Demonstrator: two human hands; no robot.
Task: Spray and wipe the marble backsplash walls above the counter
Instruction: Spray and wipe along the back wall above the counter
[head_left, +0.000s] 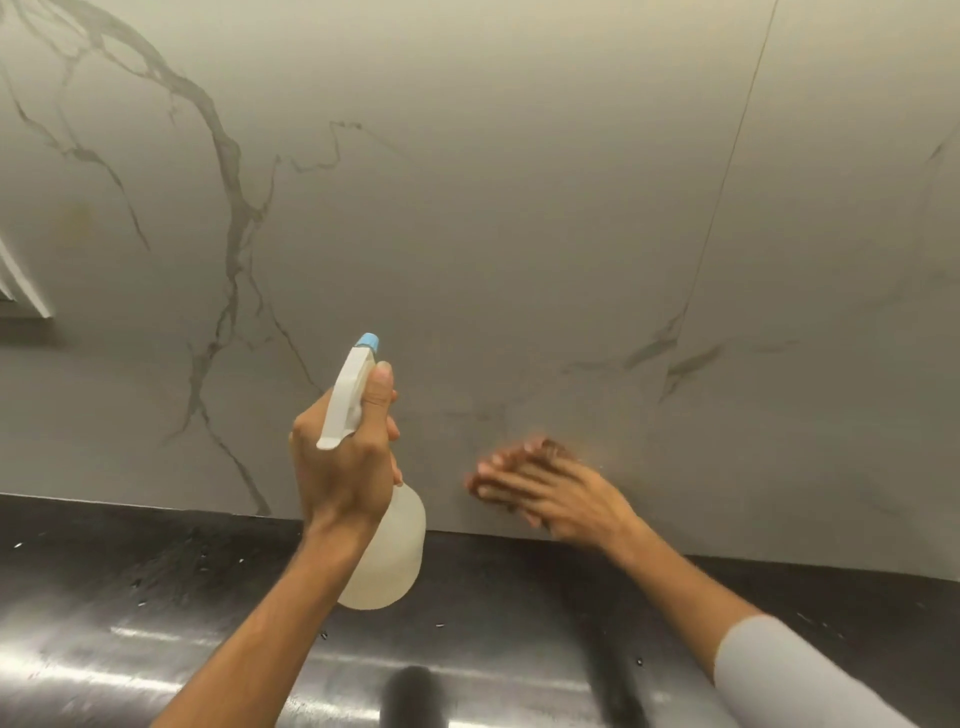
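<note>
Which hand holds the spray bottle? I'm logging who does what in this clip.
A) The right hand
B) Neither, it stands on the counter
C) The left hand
C: the left hand is wrapped around the spray bottle, lifted off the counter, while the blurred right hand is flat against the wall.

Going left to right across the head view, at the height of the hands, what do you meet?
Dark-veined stretch of grey marble backsplash → left hand gripping the translucent white spray bottle with blue nozzle → motion-blurred right hand flat on the wall → thin vertical slab seam.
</note>
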